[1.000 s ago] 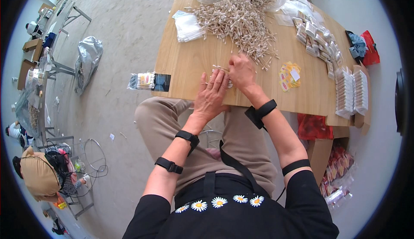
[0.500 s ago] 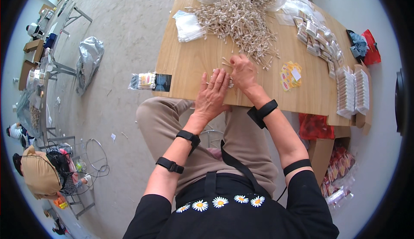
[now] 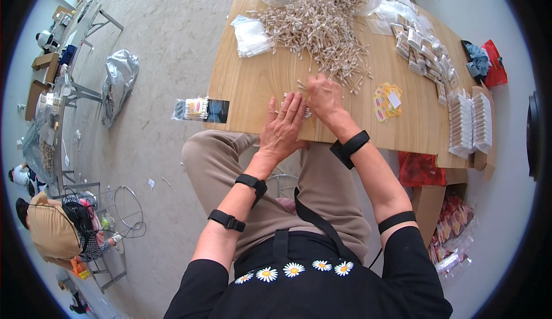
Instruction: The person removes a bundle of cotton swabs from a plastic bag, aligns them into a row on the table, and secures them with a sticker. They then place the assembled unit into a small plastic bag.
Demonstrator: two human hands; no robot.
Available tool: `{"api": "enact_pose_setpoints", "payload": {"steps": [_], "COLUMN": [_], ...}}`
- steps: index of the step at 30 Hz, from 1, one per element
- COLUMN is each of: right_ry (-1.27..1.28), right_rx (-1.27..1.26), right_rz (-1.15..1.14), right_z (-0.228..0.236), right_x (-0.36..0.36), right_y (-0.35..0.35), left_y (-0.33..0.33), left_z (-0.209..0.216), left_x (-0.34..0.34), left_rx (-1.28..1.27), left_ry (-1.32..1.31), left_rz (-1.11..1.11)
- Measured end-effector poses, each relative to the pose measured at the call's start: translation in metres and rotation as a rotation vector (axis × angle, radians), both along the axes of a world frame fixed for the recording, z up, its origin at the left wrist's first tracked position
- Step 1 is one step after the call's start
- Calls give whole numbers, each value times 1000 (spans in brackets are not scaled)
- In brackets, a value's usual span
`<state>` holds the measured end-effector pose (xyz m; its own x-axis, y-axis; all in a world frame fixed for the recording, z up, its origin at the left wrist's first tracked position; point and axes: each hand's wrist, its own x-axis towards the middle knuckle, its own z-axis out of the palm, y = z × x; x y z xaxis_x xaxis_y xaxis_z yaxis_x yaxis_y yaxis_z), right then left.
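My left hand lies flat near the table's front edge, fingers stretched out over a small row of cotton swabs whose white tips show past the fingers. Right beside it, my right hand is closed with its fingers curled down; what they hold, if anything, is hidden. A loose swab lies by its fingertips. Just beyond spreads a big heap of cotton swabs with pale sticks. Yellow printed cards lie to the right of my right hand.
Clear plastic bags lie left of the heap. A swab pack rests on a dark box at the table's left edge. Filled packs and upright stacks are on the right. Another person sits at the far left.
My right hand has shifted very slightly, its fingers curling a little lower. My left hand stays in place. The person at the far left has leaned a little.
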<state>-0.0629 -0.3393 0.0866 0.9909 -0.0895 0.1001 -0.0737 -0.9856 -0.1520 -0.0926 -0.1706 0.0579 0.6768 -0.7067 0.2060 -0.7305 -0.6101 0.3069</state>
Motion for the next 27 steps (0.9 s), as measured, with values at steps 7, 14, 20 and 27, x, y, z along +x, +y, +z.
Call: {"api": "enact_pose_setpoints", "payload": {"steps": [7,14,20,27], "right_ry": [-2,-67,-101,-222], "right_rx": [265,164,243,321], "right_rz": [61,-21,2,1], "right_z": [-9,-1,-4,-26], "right_x": [3,-6,-14,-8], "right_y": [-10,-11,-1,-7], "left_y": [0,0,0,-2], "left_z": [0,-1,0,-1], "left_x": [1,0,1,0], "left_rx": [14,25,23,-7], "left_ry": [-3,-9,-20,-10], "left_rz": [0,5,8,16]}}
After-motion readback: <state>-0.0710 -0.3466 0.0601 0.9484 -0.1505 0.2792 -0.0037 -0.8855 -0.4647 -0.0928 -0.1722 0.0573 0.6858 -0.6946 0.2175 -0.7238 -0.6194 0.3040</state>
